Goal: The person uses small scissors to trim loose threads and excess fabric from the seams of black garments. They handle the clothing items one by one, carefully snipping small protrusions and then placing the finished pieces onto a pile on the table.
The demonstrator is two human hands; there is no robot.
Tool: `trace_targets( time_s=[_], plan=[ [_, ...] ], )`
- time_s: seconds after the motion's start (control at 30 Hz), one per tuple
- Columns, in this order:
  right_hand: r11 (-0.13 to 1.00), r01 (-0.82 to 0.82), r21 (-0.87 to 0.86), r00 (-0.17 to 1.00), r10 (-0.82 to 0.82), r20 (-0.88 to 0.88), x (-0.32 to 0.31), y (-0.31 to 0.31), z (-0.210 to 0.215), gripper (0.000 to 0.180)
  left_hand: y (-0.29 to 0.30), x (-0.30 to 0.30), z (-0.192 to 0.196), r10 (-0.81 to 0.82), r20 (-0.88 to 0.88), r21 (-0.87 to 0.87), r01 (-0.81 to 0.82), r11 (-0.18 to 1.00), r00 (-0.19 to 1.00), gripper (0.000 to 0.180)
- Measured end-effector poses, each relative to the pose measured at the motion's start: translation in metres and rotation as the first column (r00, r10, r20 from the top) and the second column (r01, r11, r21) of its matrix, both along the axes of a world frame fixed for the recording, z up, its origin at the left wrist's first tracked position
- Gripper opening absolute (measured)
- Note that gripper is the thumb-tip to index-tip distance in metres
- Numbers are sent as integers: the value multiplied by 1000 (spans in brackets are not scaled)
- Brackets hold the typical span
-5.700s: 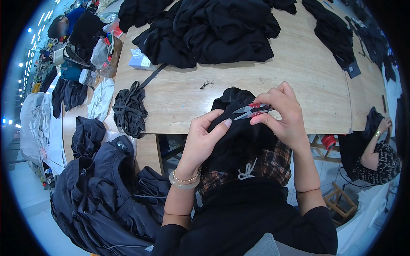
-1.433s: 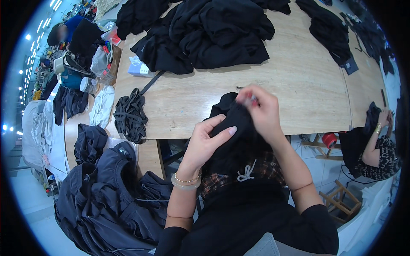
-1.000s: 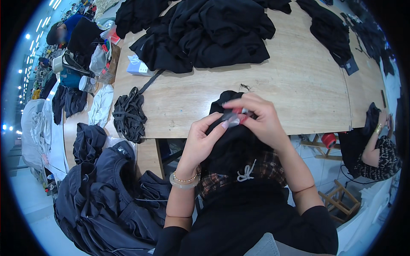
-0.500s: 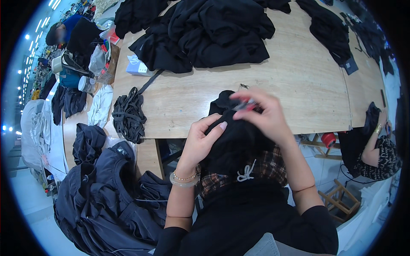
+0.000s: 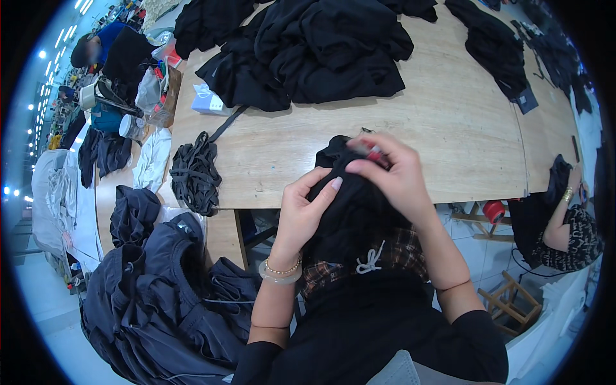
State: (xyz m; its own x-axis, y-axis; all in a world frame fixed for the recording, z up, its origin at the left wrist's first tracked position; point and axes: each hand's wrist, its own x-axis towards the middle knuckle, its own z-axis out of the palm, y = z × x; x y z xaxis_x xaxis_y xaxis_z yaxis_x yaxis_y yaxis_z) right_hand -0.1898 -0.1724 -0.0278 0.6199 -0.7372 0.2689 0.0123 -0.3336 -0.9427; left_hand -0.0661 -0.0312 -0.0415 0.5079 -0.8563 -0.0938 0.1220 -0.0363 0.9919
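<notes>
A black fabric garment (image 5: 350,212) lies bunched over my lap, its far end resting on the table's near edge. My left hand (image 5: 308,205) pinches a fold of it between thumb and fingers. My right hand (image 5: 391,167) is closed around small red-handled thread snips (image 5: 373,154), held against the cloth just beyond the left thumb. The blades are blurred and mostly hidden by cloth and fingers.
On the wooden table (image 5: 462,147) lie a pile of black garments (image 5: 327,54), a tissue box (image 5: 208,101) and a bundle of dark straps (image 5: 194,176). Dark garments (image 5: 160,289) heap at my left. Another person's arm (image 5: 557,224) is at the far right, near a wooden stool (image 5: 513,298).
My right hand has turned slightly, its thumb now lying closer to the cloth, and the snips are less visible. The left hand keeps its pinch on the garment.
</notes>
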Motion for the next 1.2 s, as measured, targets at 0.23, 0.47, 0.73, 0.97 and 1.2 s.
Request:
trace_targets(
  time_s=[0.23,0.47,0.73,0.97,1.2],
  plan=[
    [991,-136,-7,990,136,35,-2,9,6,10,-3,0,2,51,-89,38,-48,998,995,18],
    [752,-307,583,921,82,380,-18,-13,8,13,-3,0,7,69,-102,25,-67,997,992,18],
    [847,-41,-530,998,6,-67,3,15,-11,27,-5,-5,-7,86,-67,-39,-89,995,994,18],
    [726,-506,465,852,503,143,-27,8,6,12,-7,2,-1,62,-71,-26,-64,998,996,19],
    [988,-153,33,988,153,16,-36,-19,20,21,-3,5,0,35,-183,-85,-51,995,982,17]
  ],
)
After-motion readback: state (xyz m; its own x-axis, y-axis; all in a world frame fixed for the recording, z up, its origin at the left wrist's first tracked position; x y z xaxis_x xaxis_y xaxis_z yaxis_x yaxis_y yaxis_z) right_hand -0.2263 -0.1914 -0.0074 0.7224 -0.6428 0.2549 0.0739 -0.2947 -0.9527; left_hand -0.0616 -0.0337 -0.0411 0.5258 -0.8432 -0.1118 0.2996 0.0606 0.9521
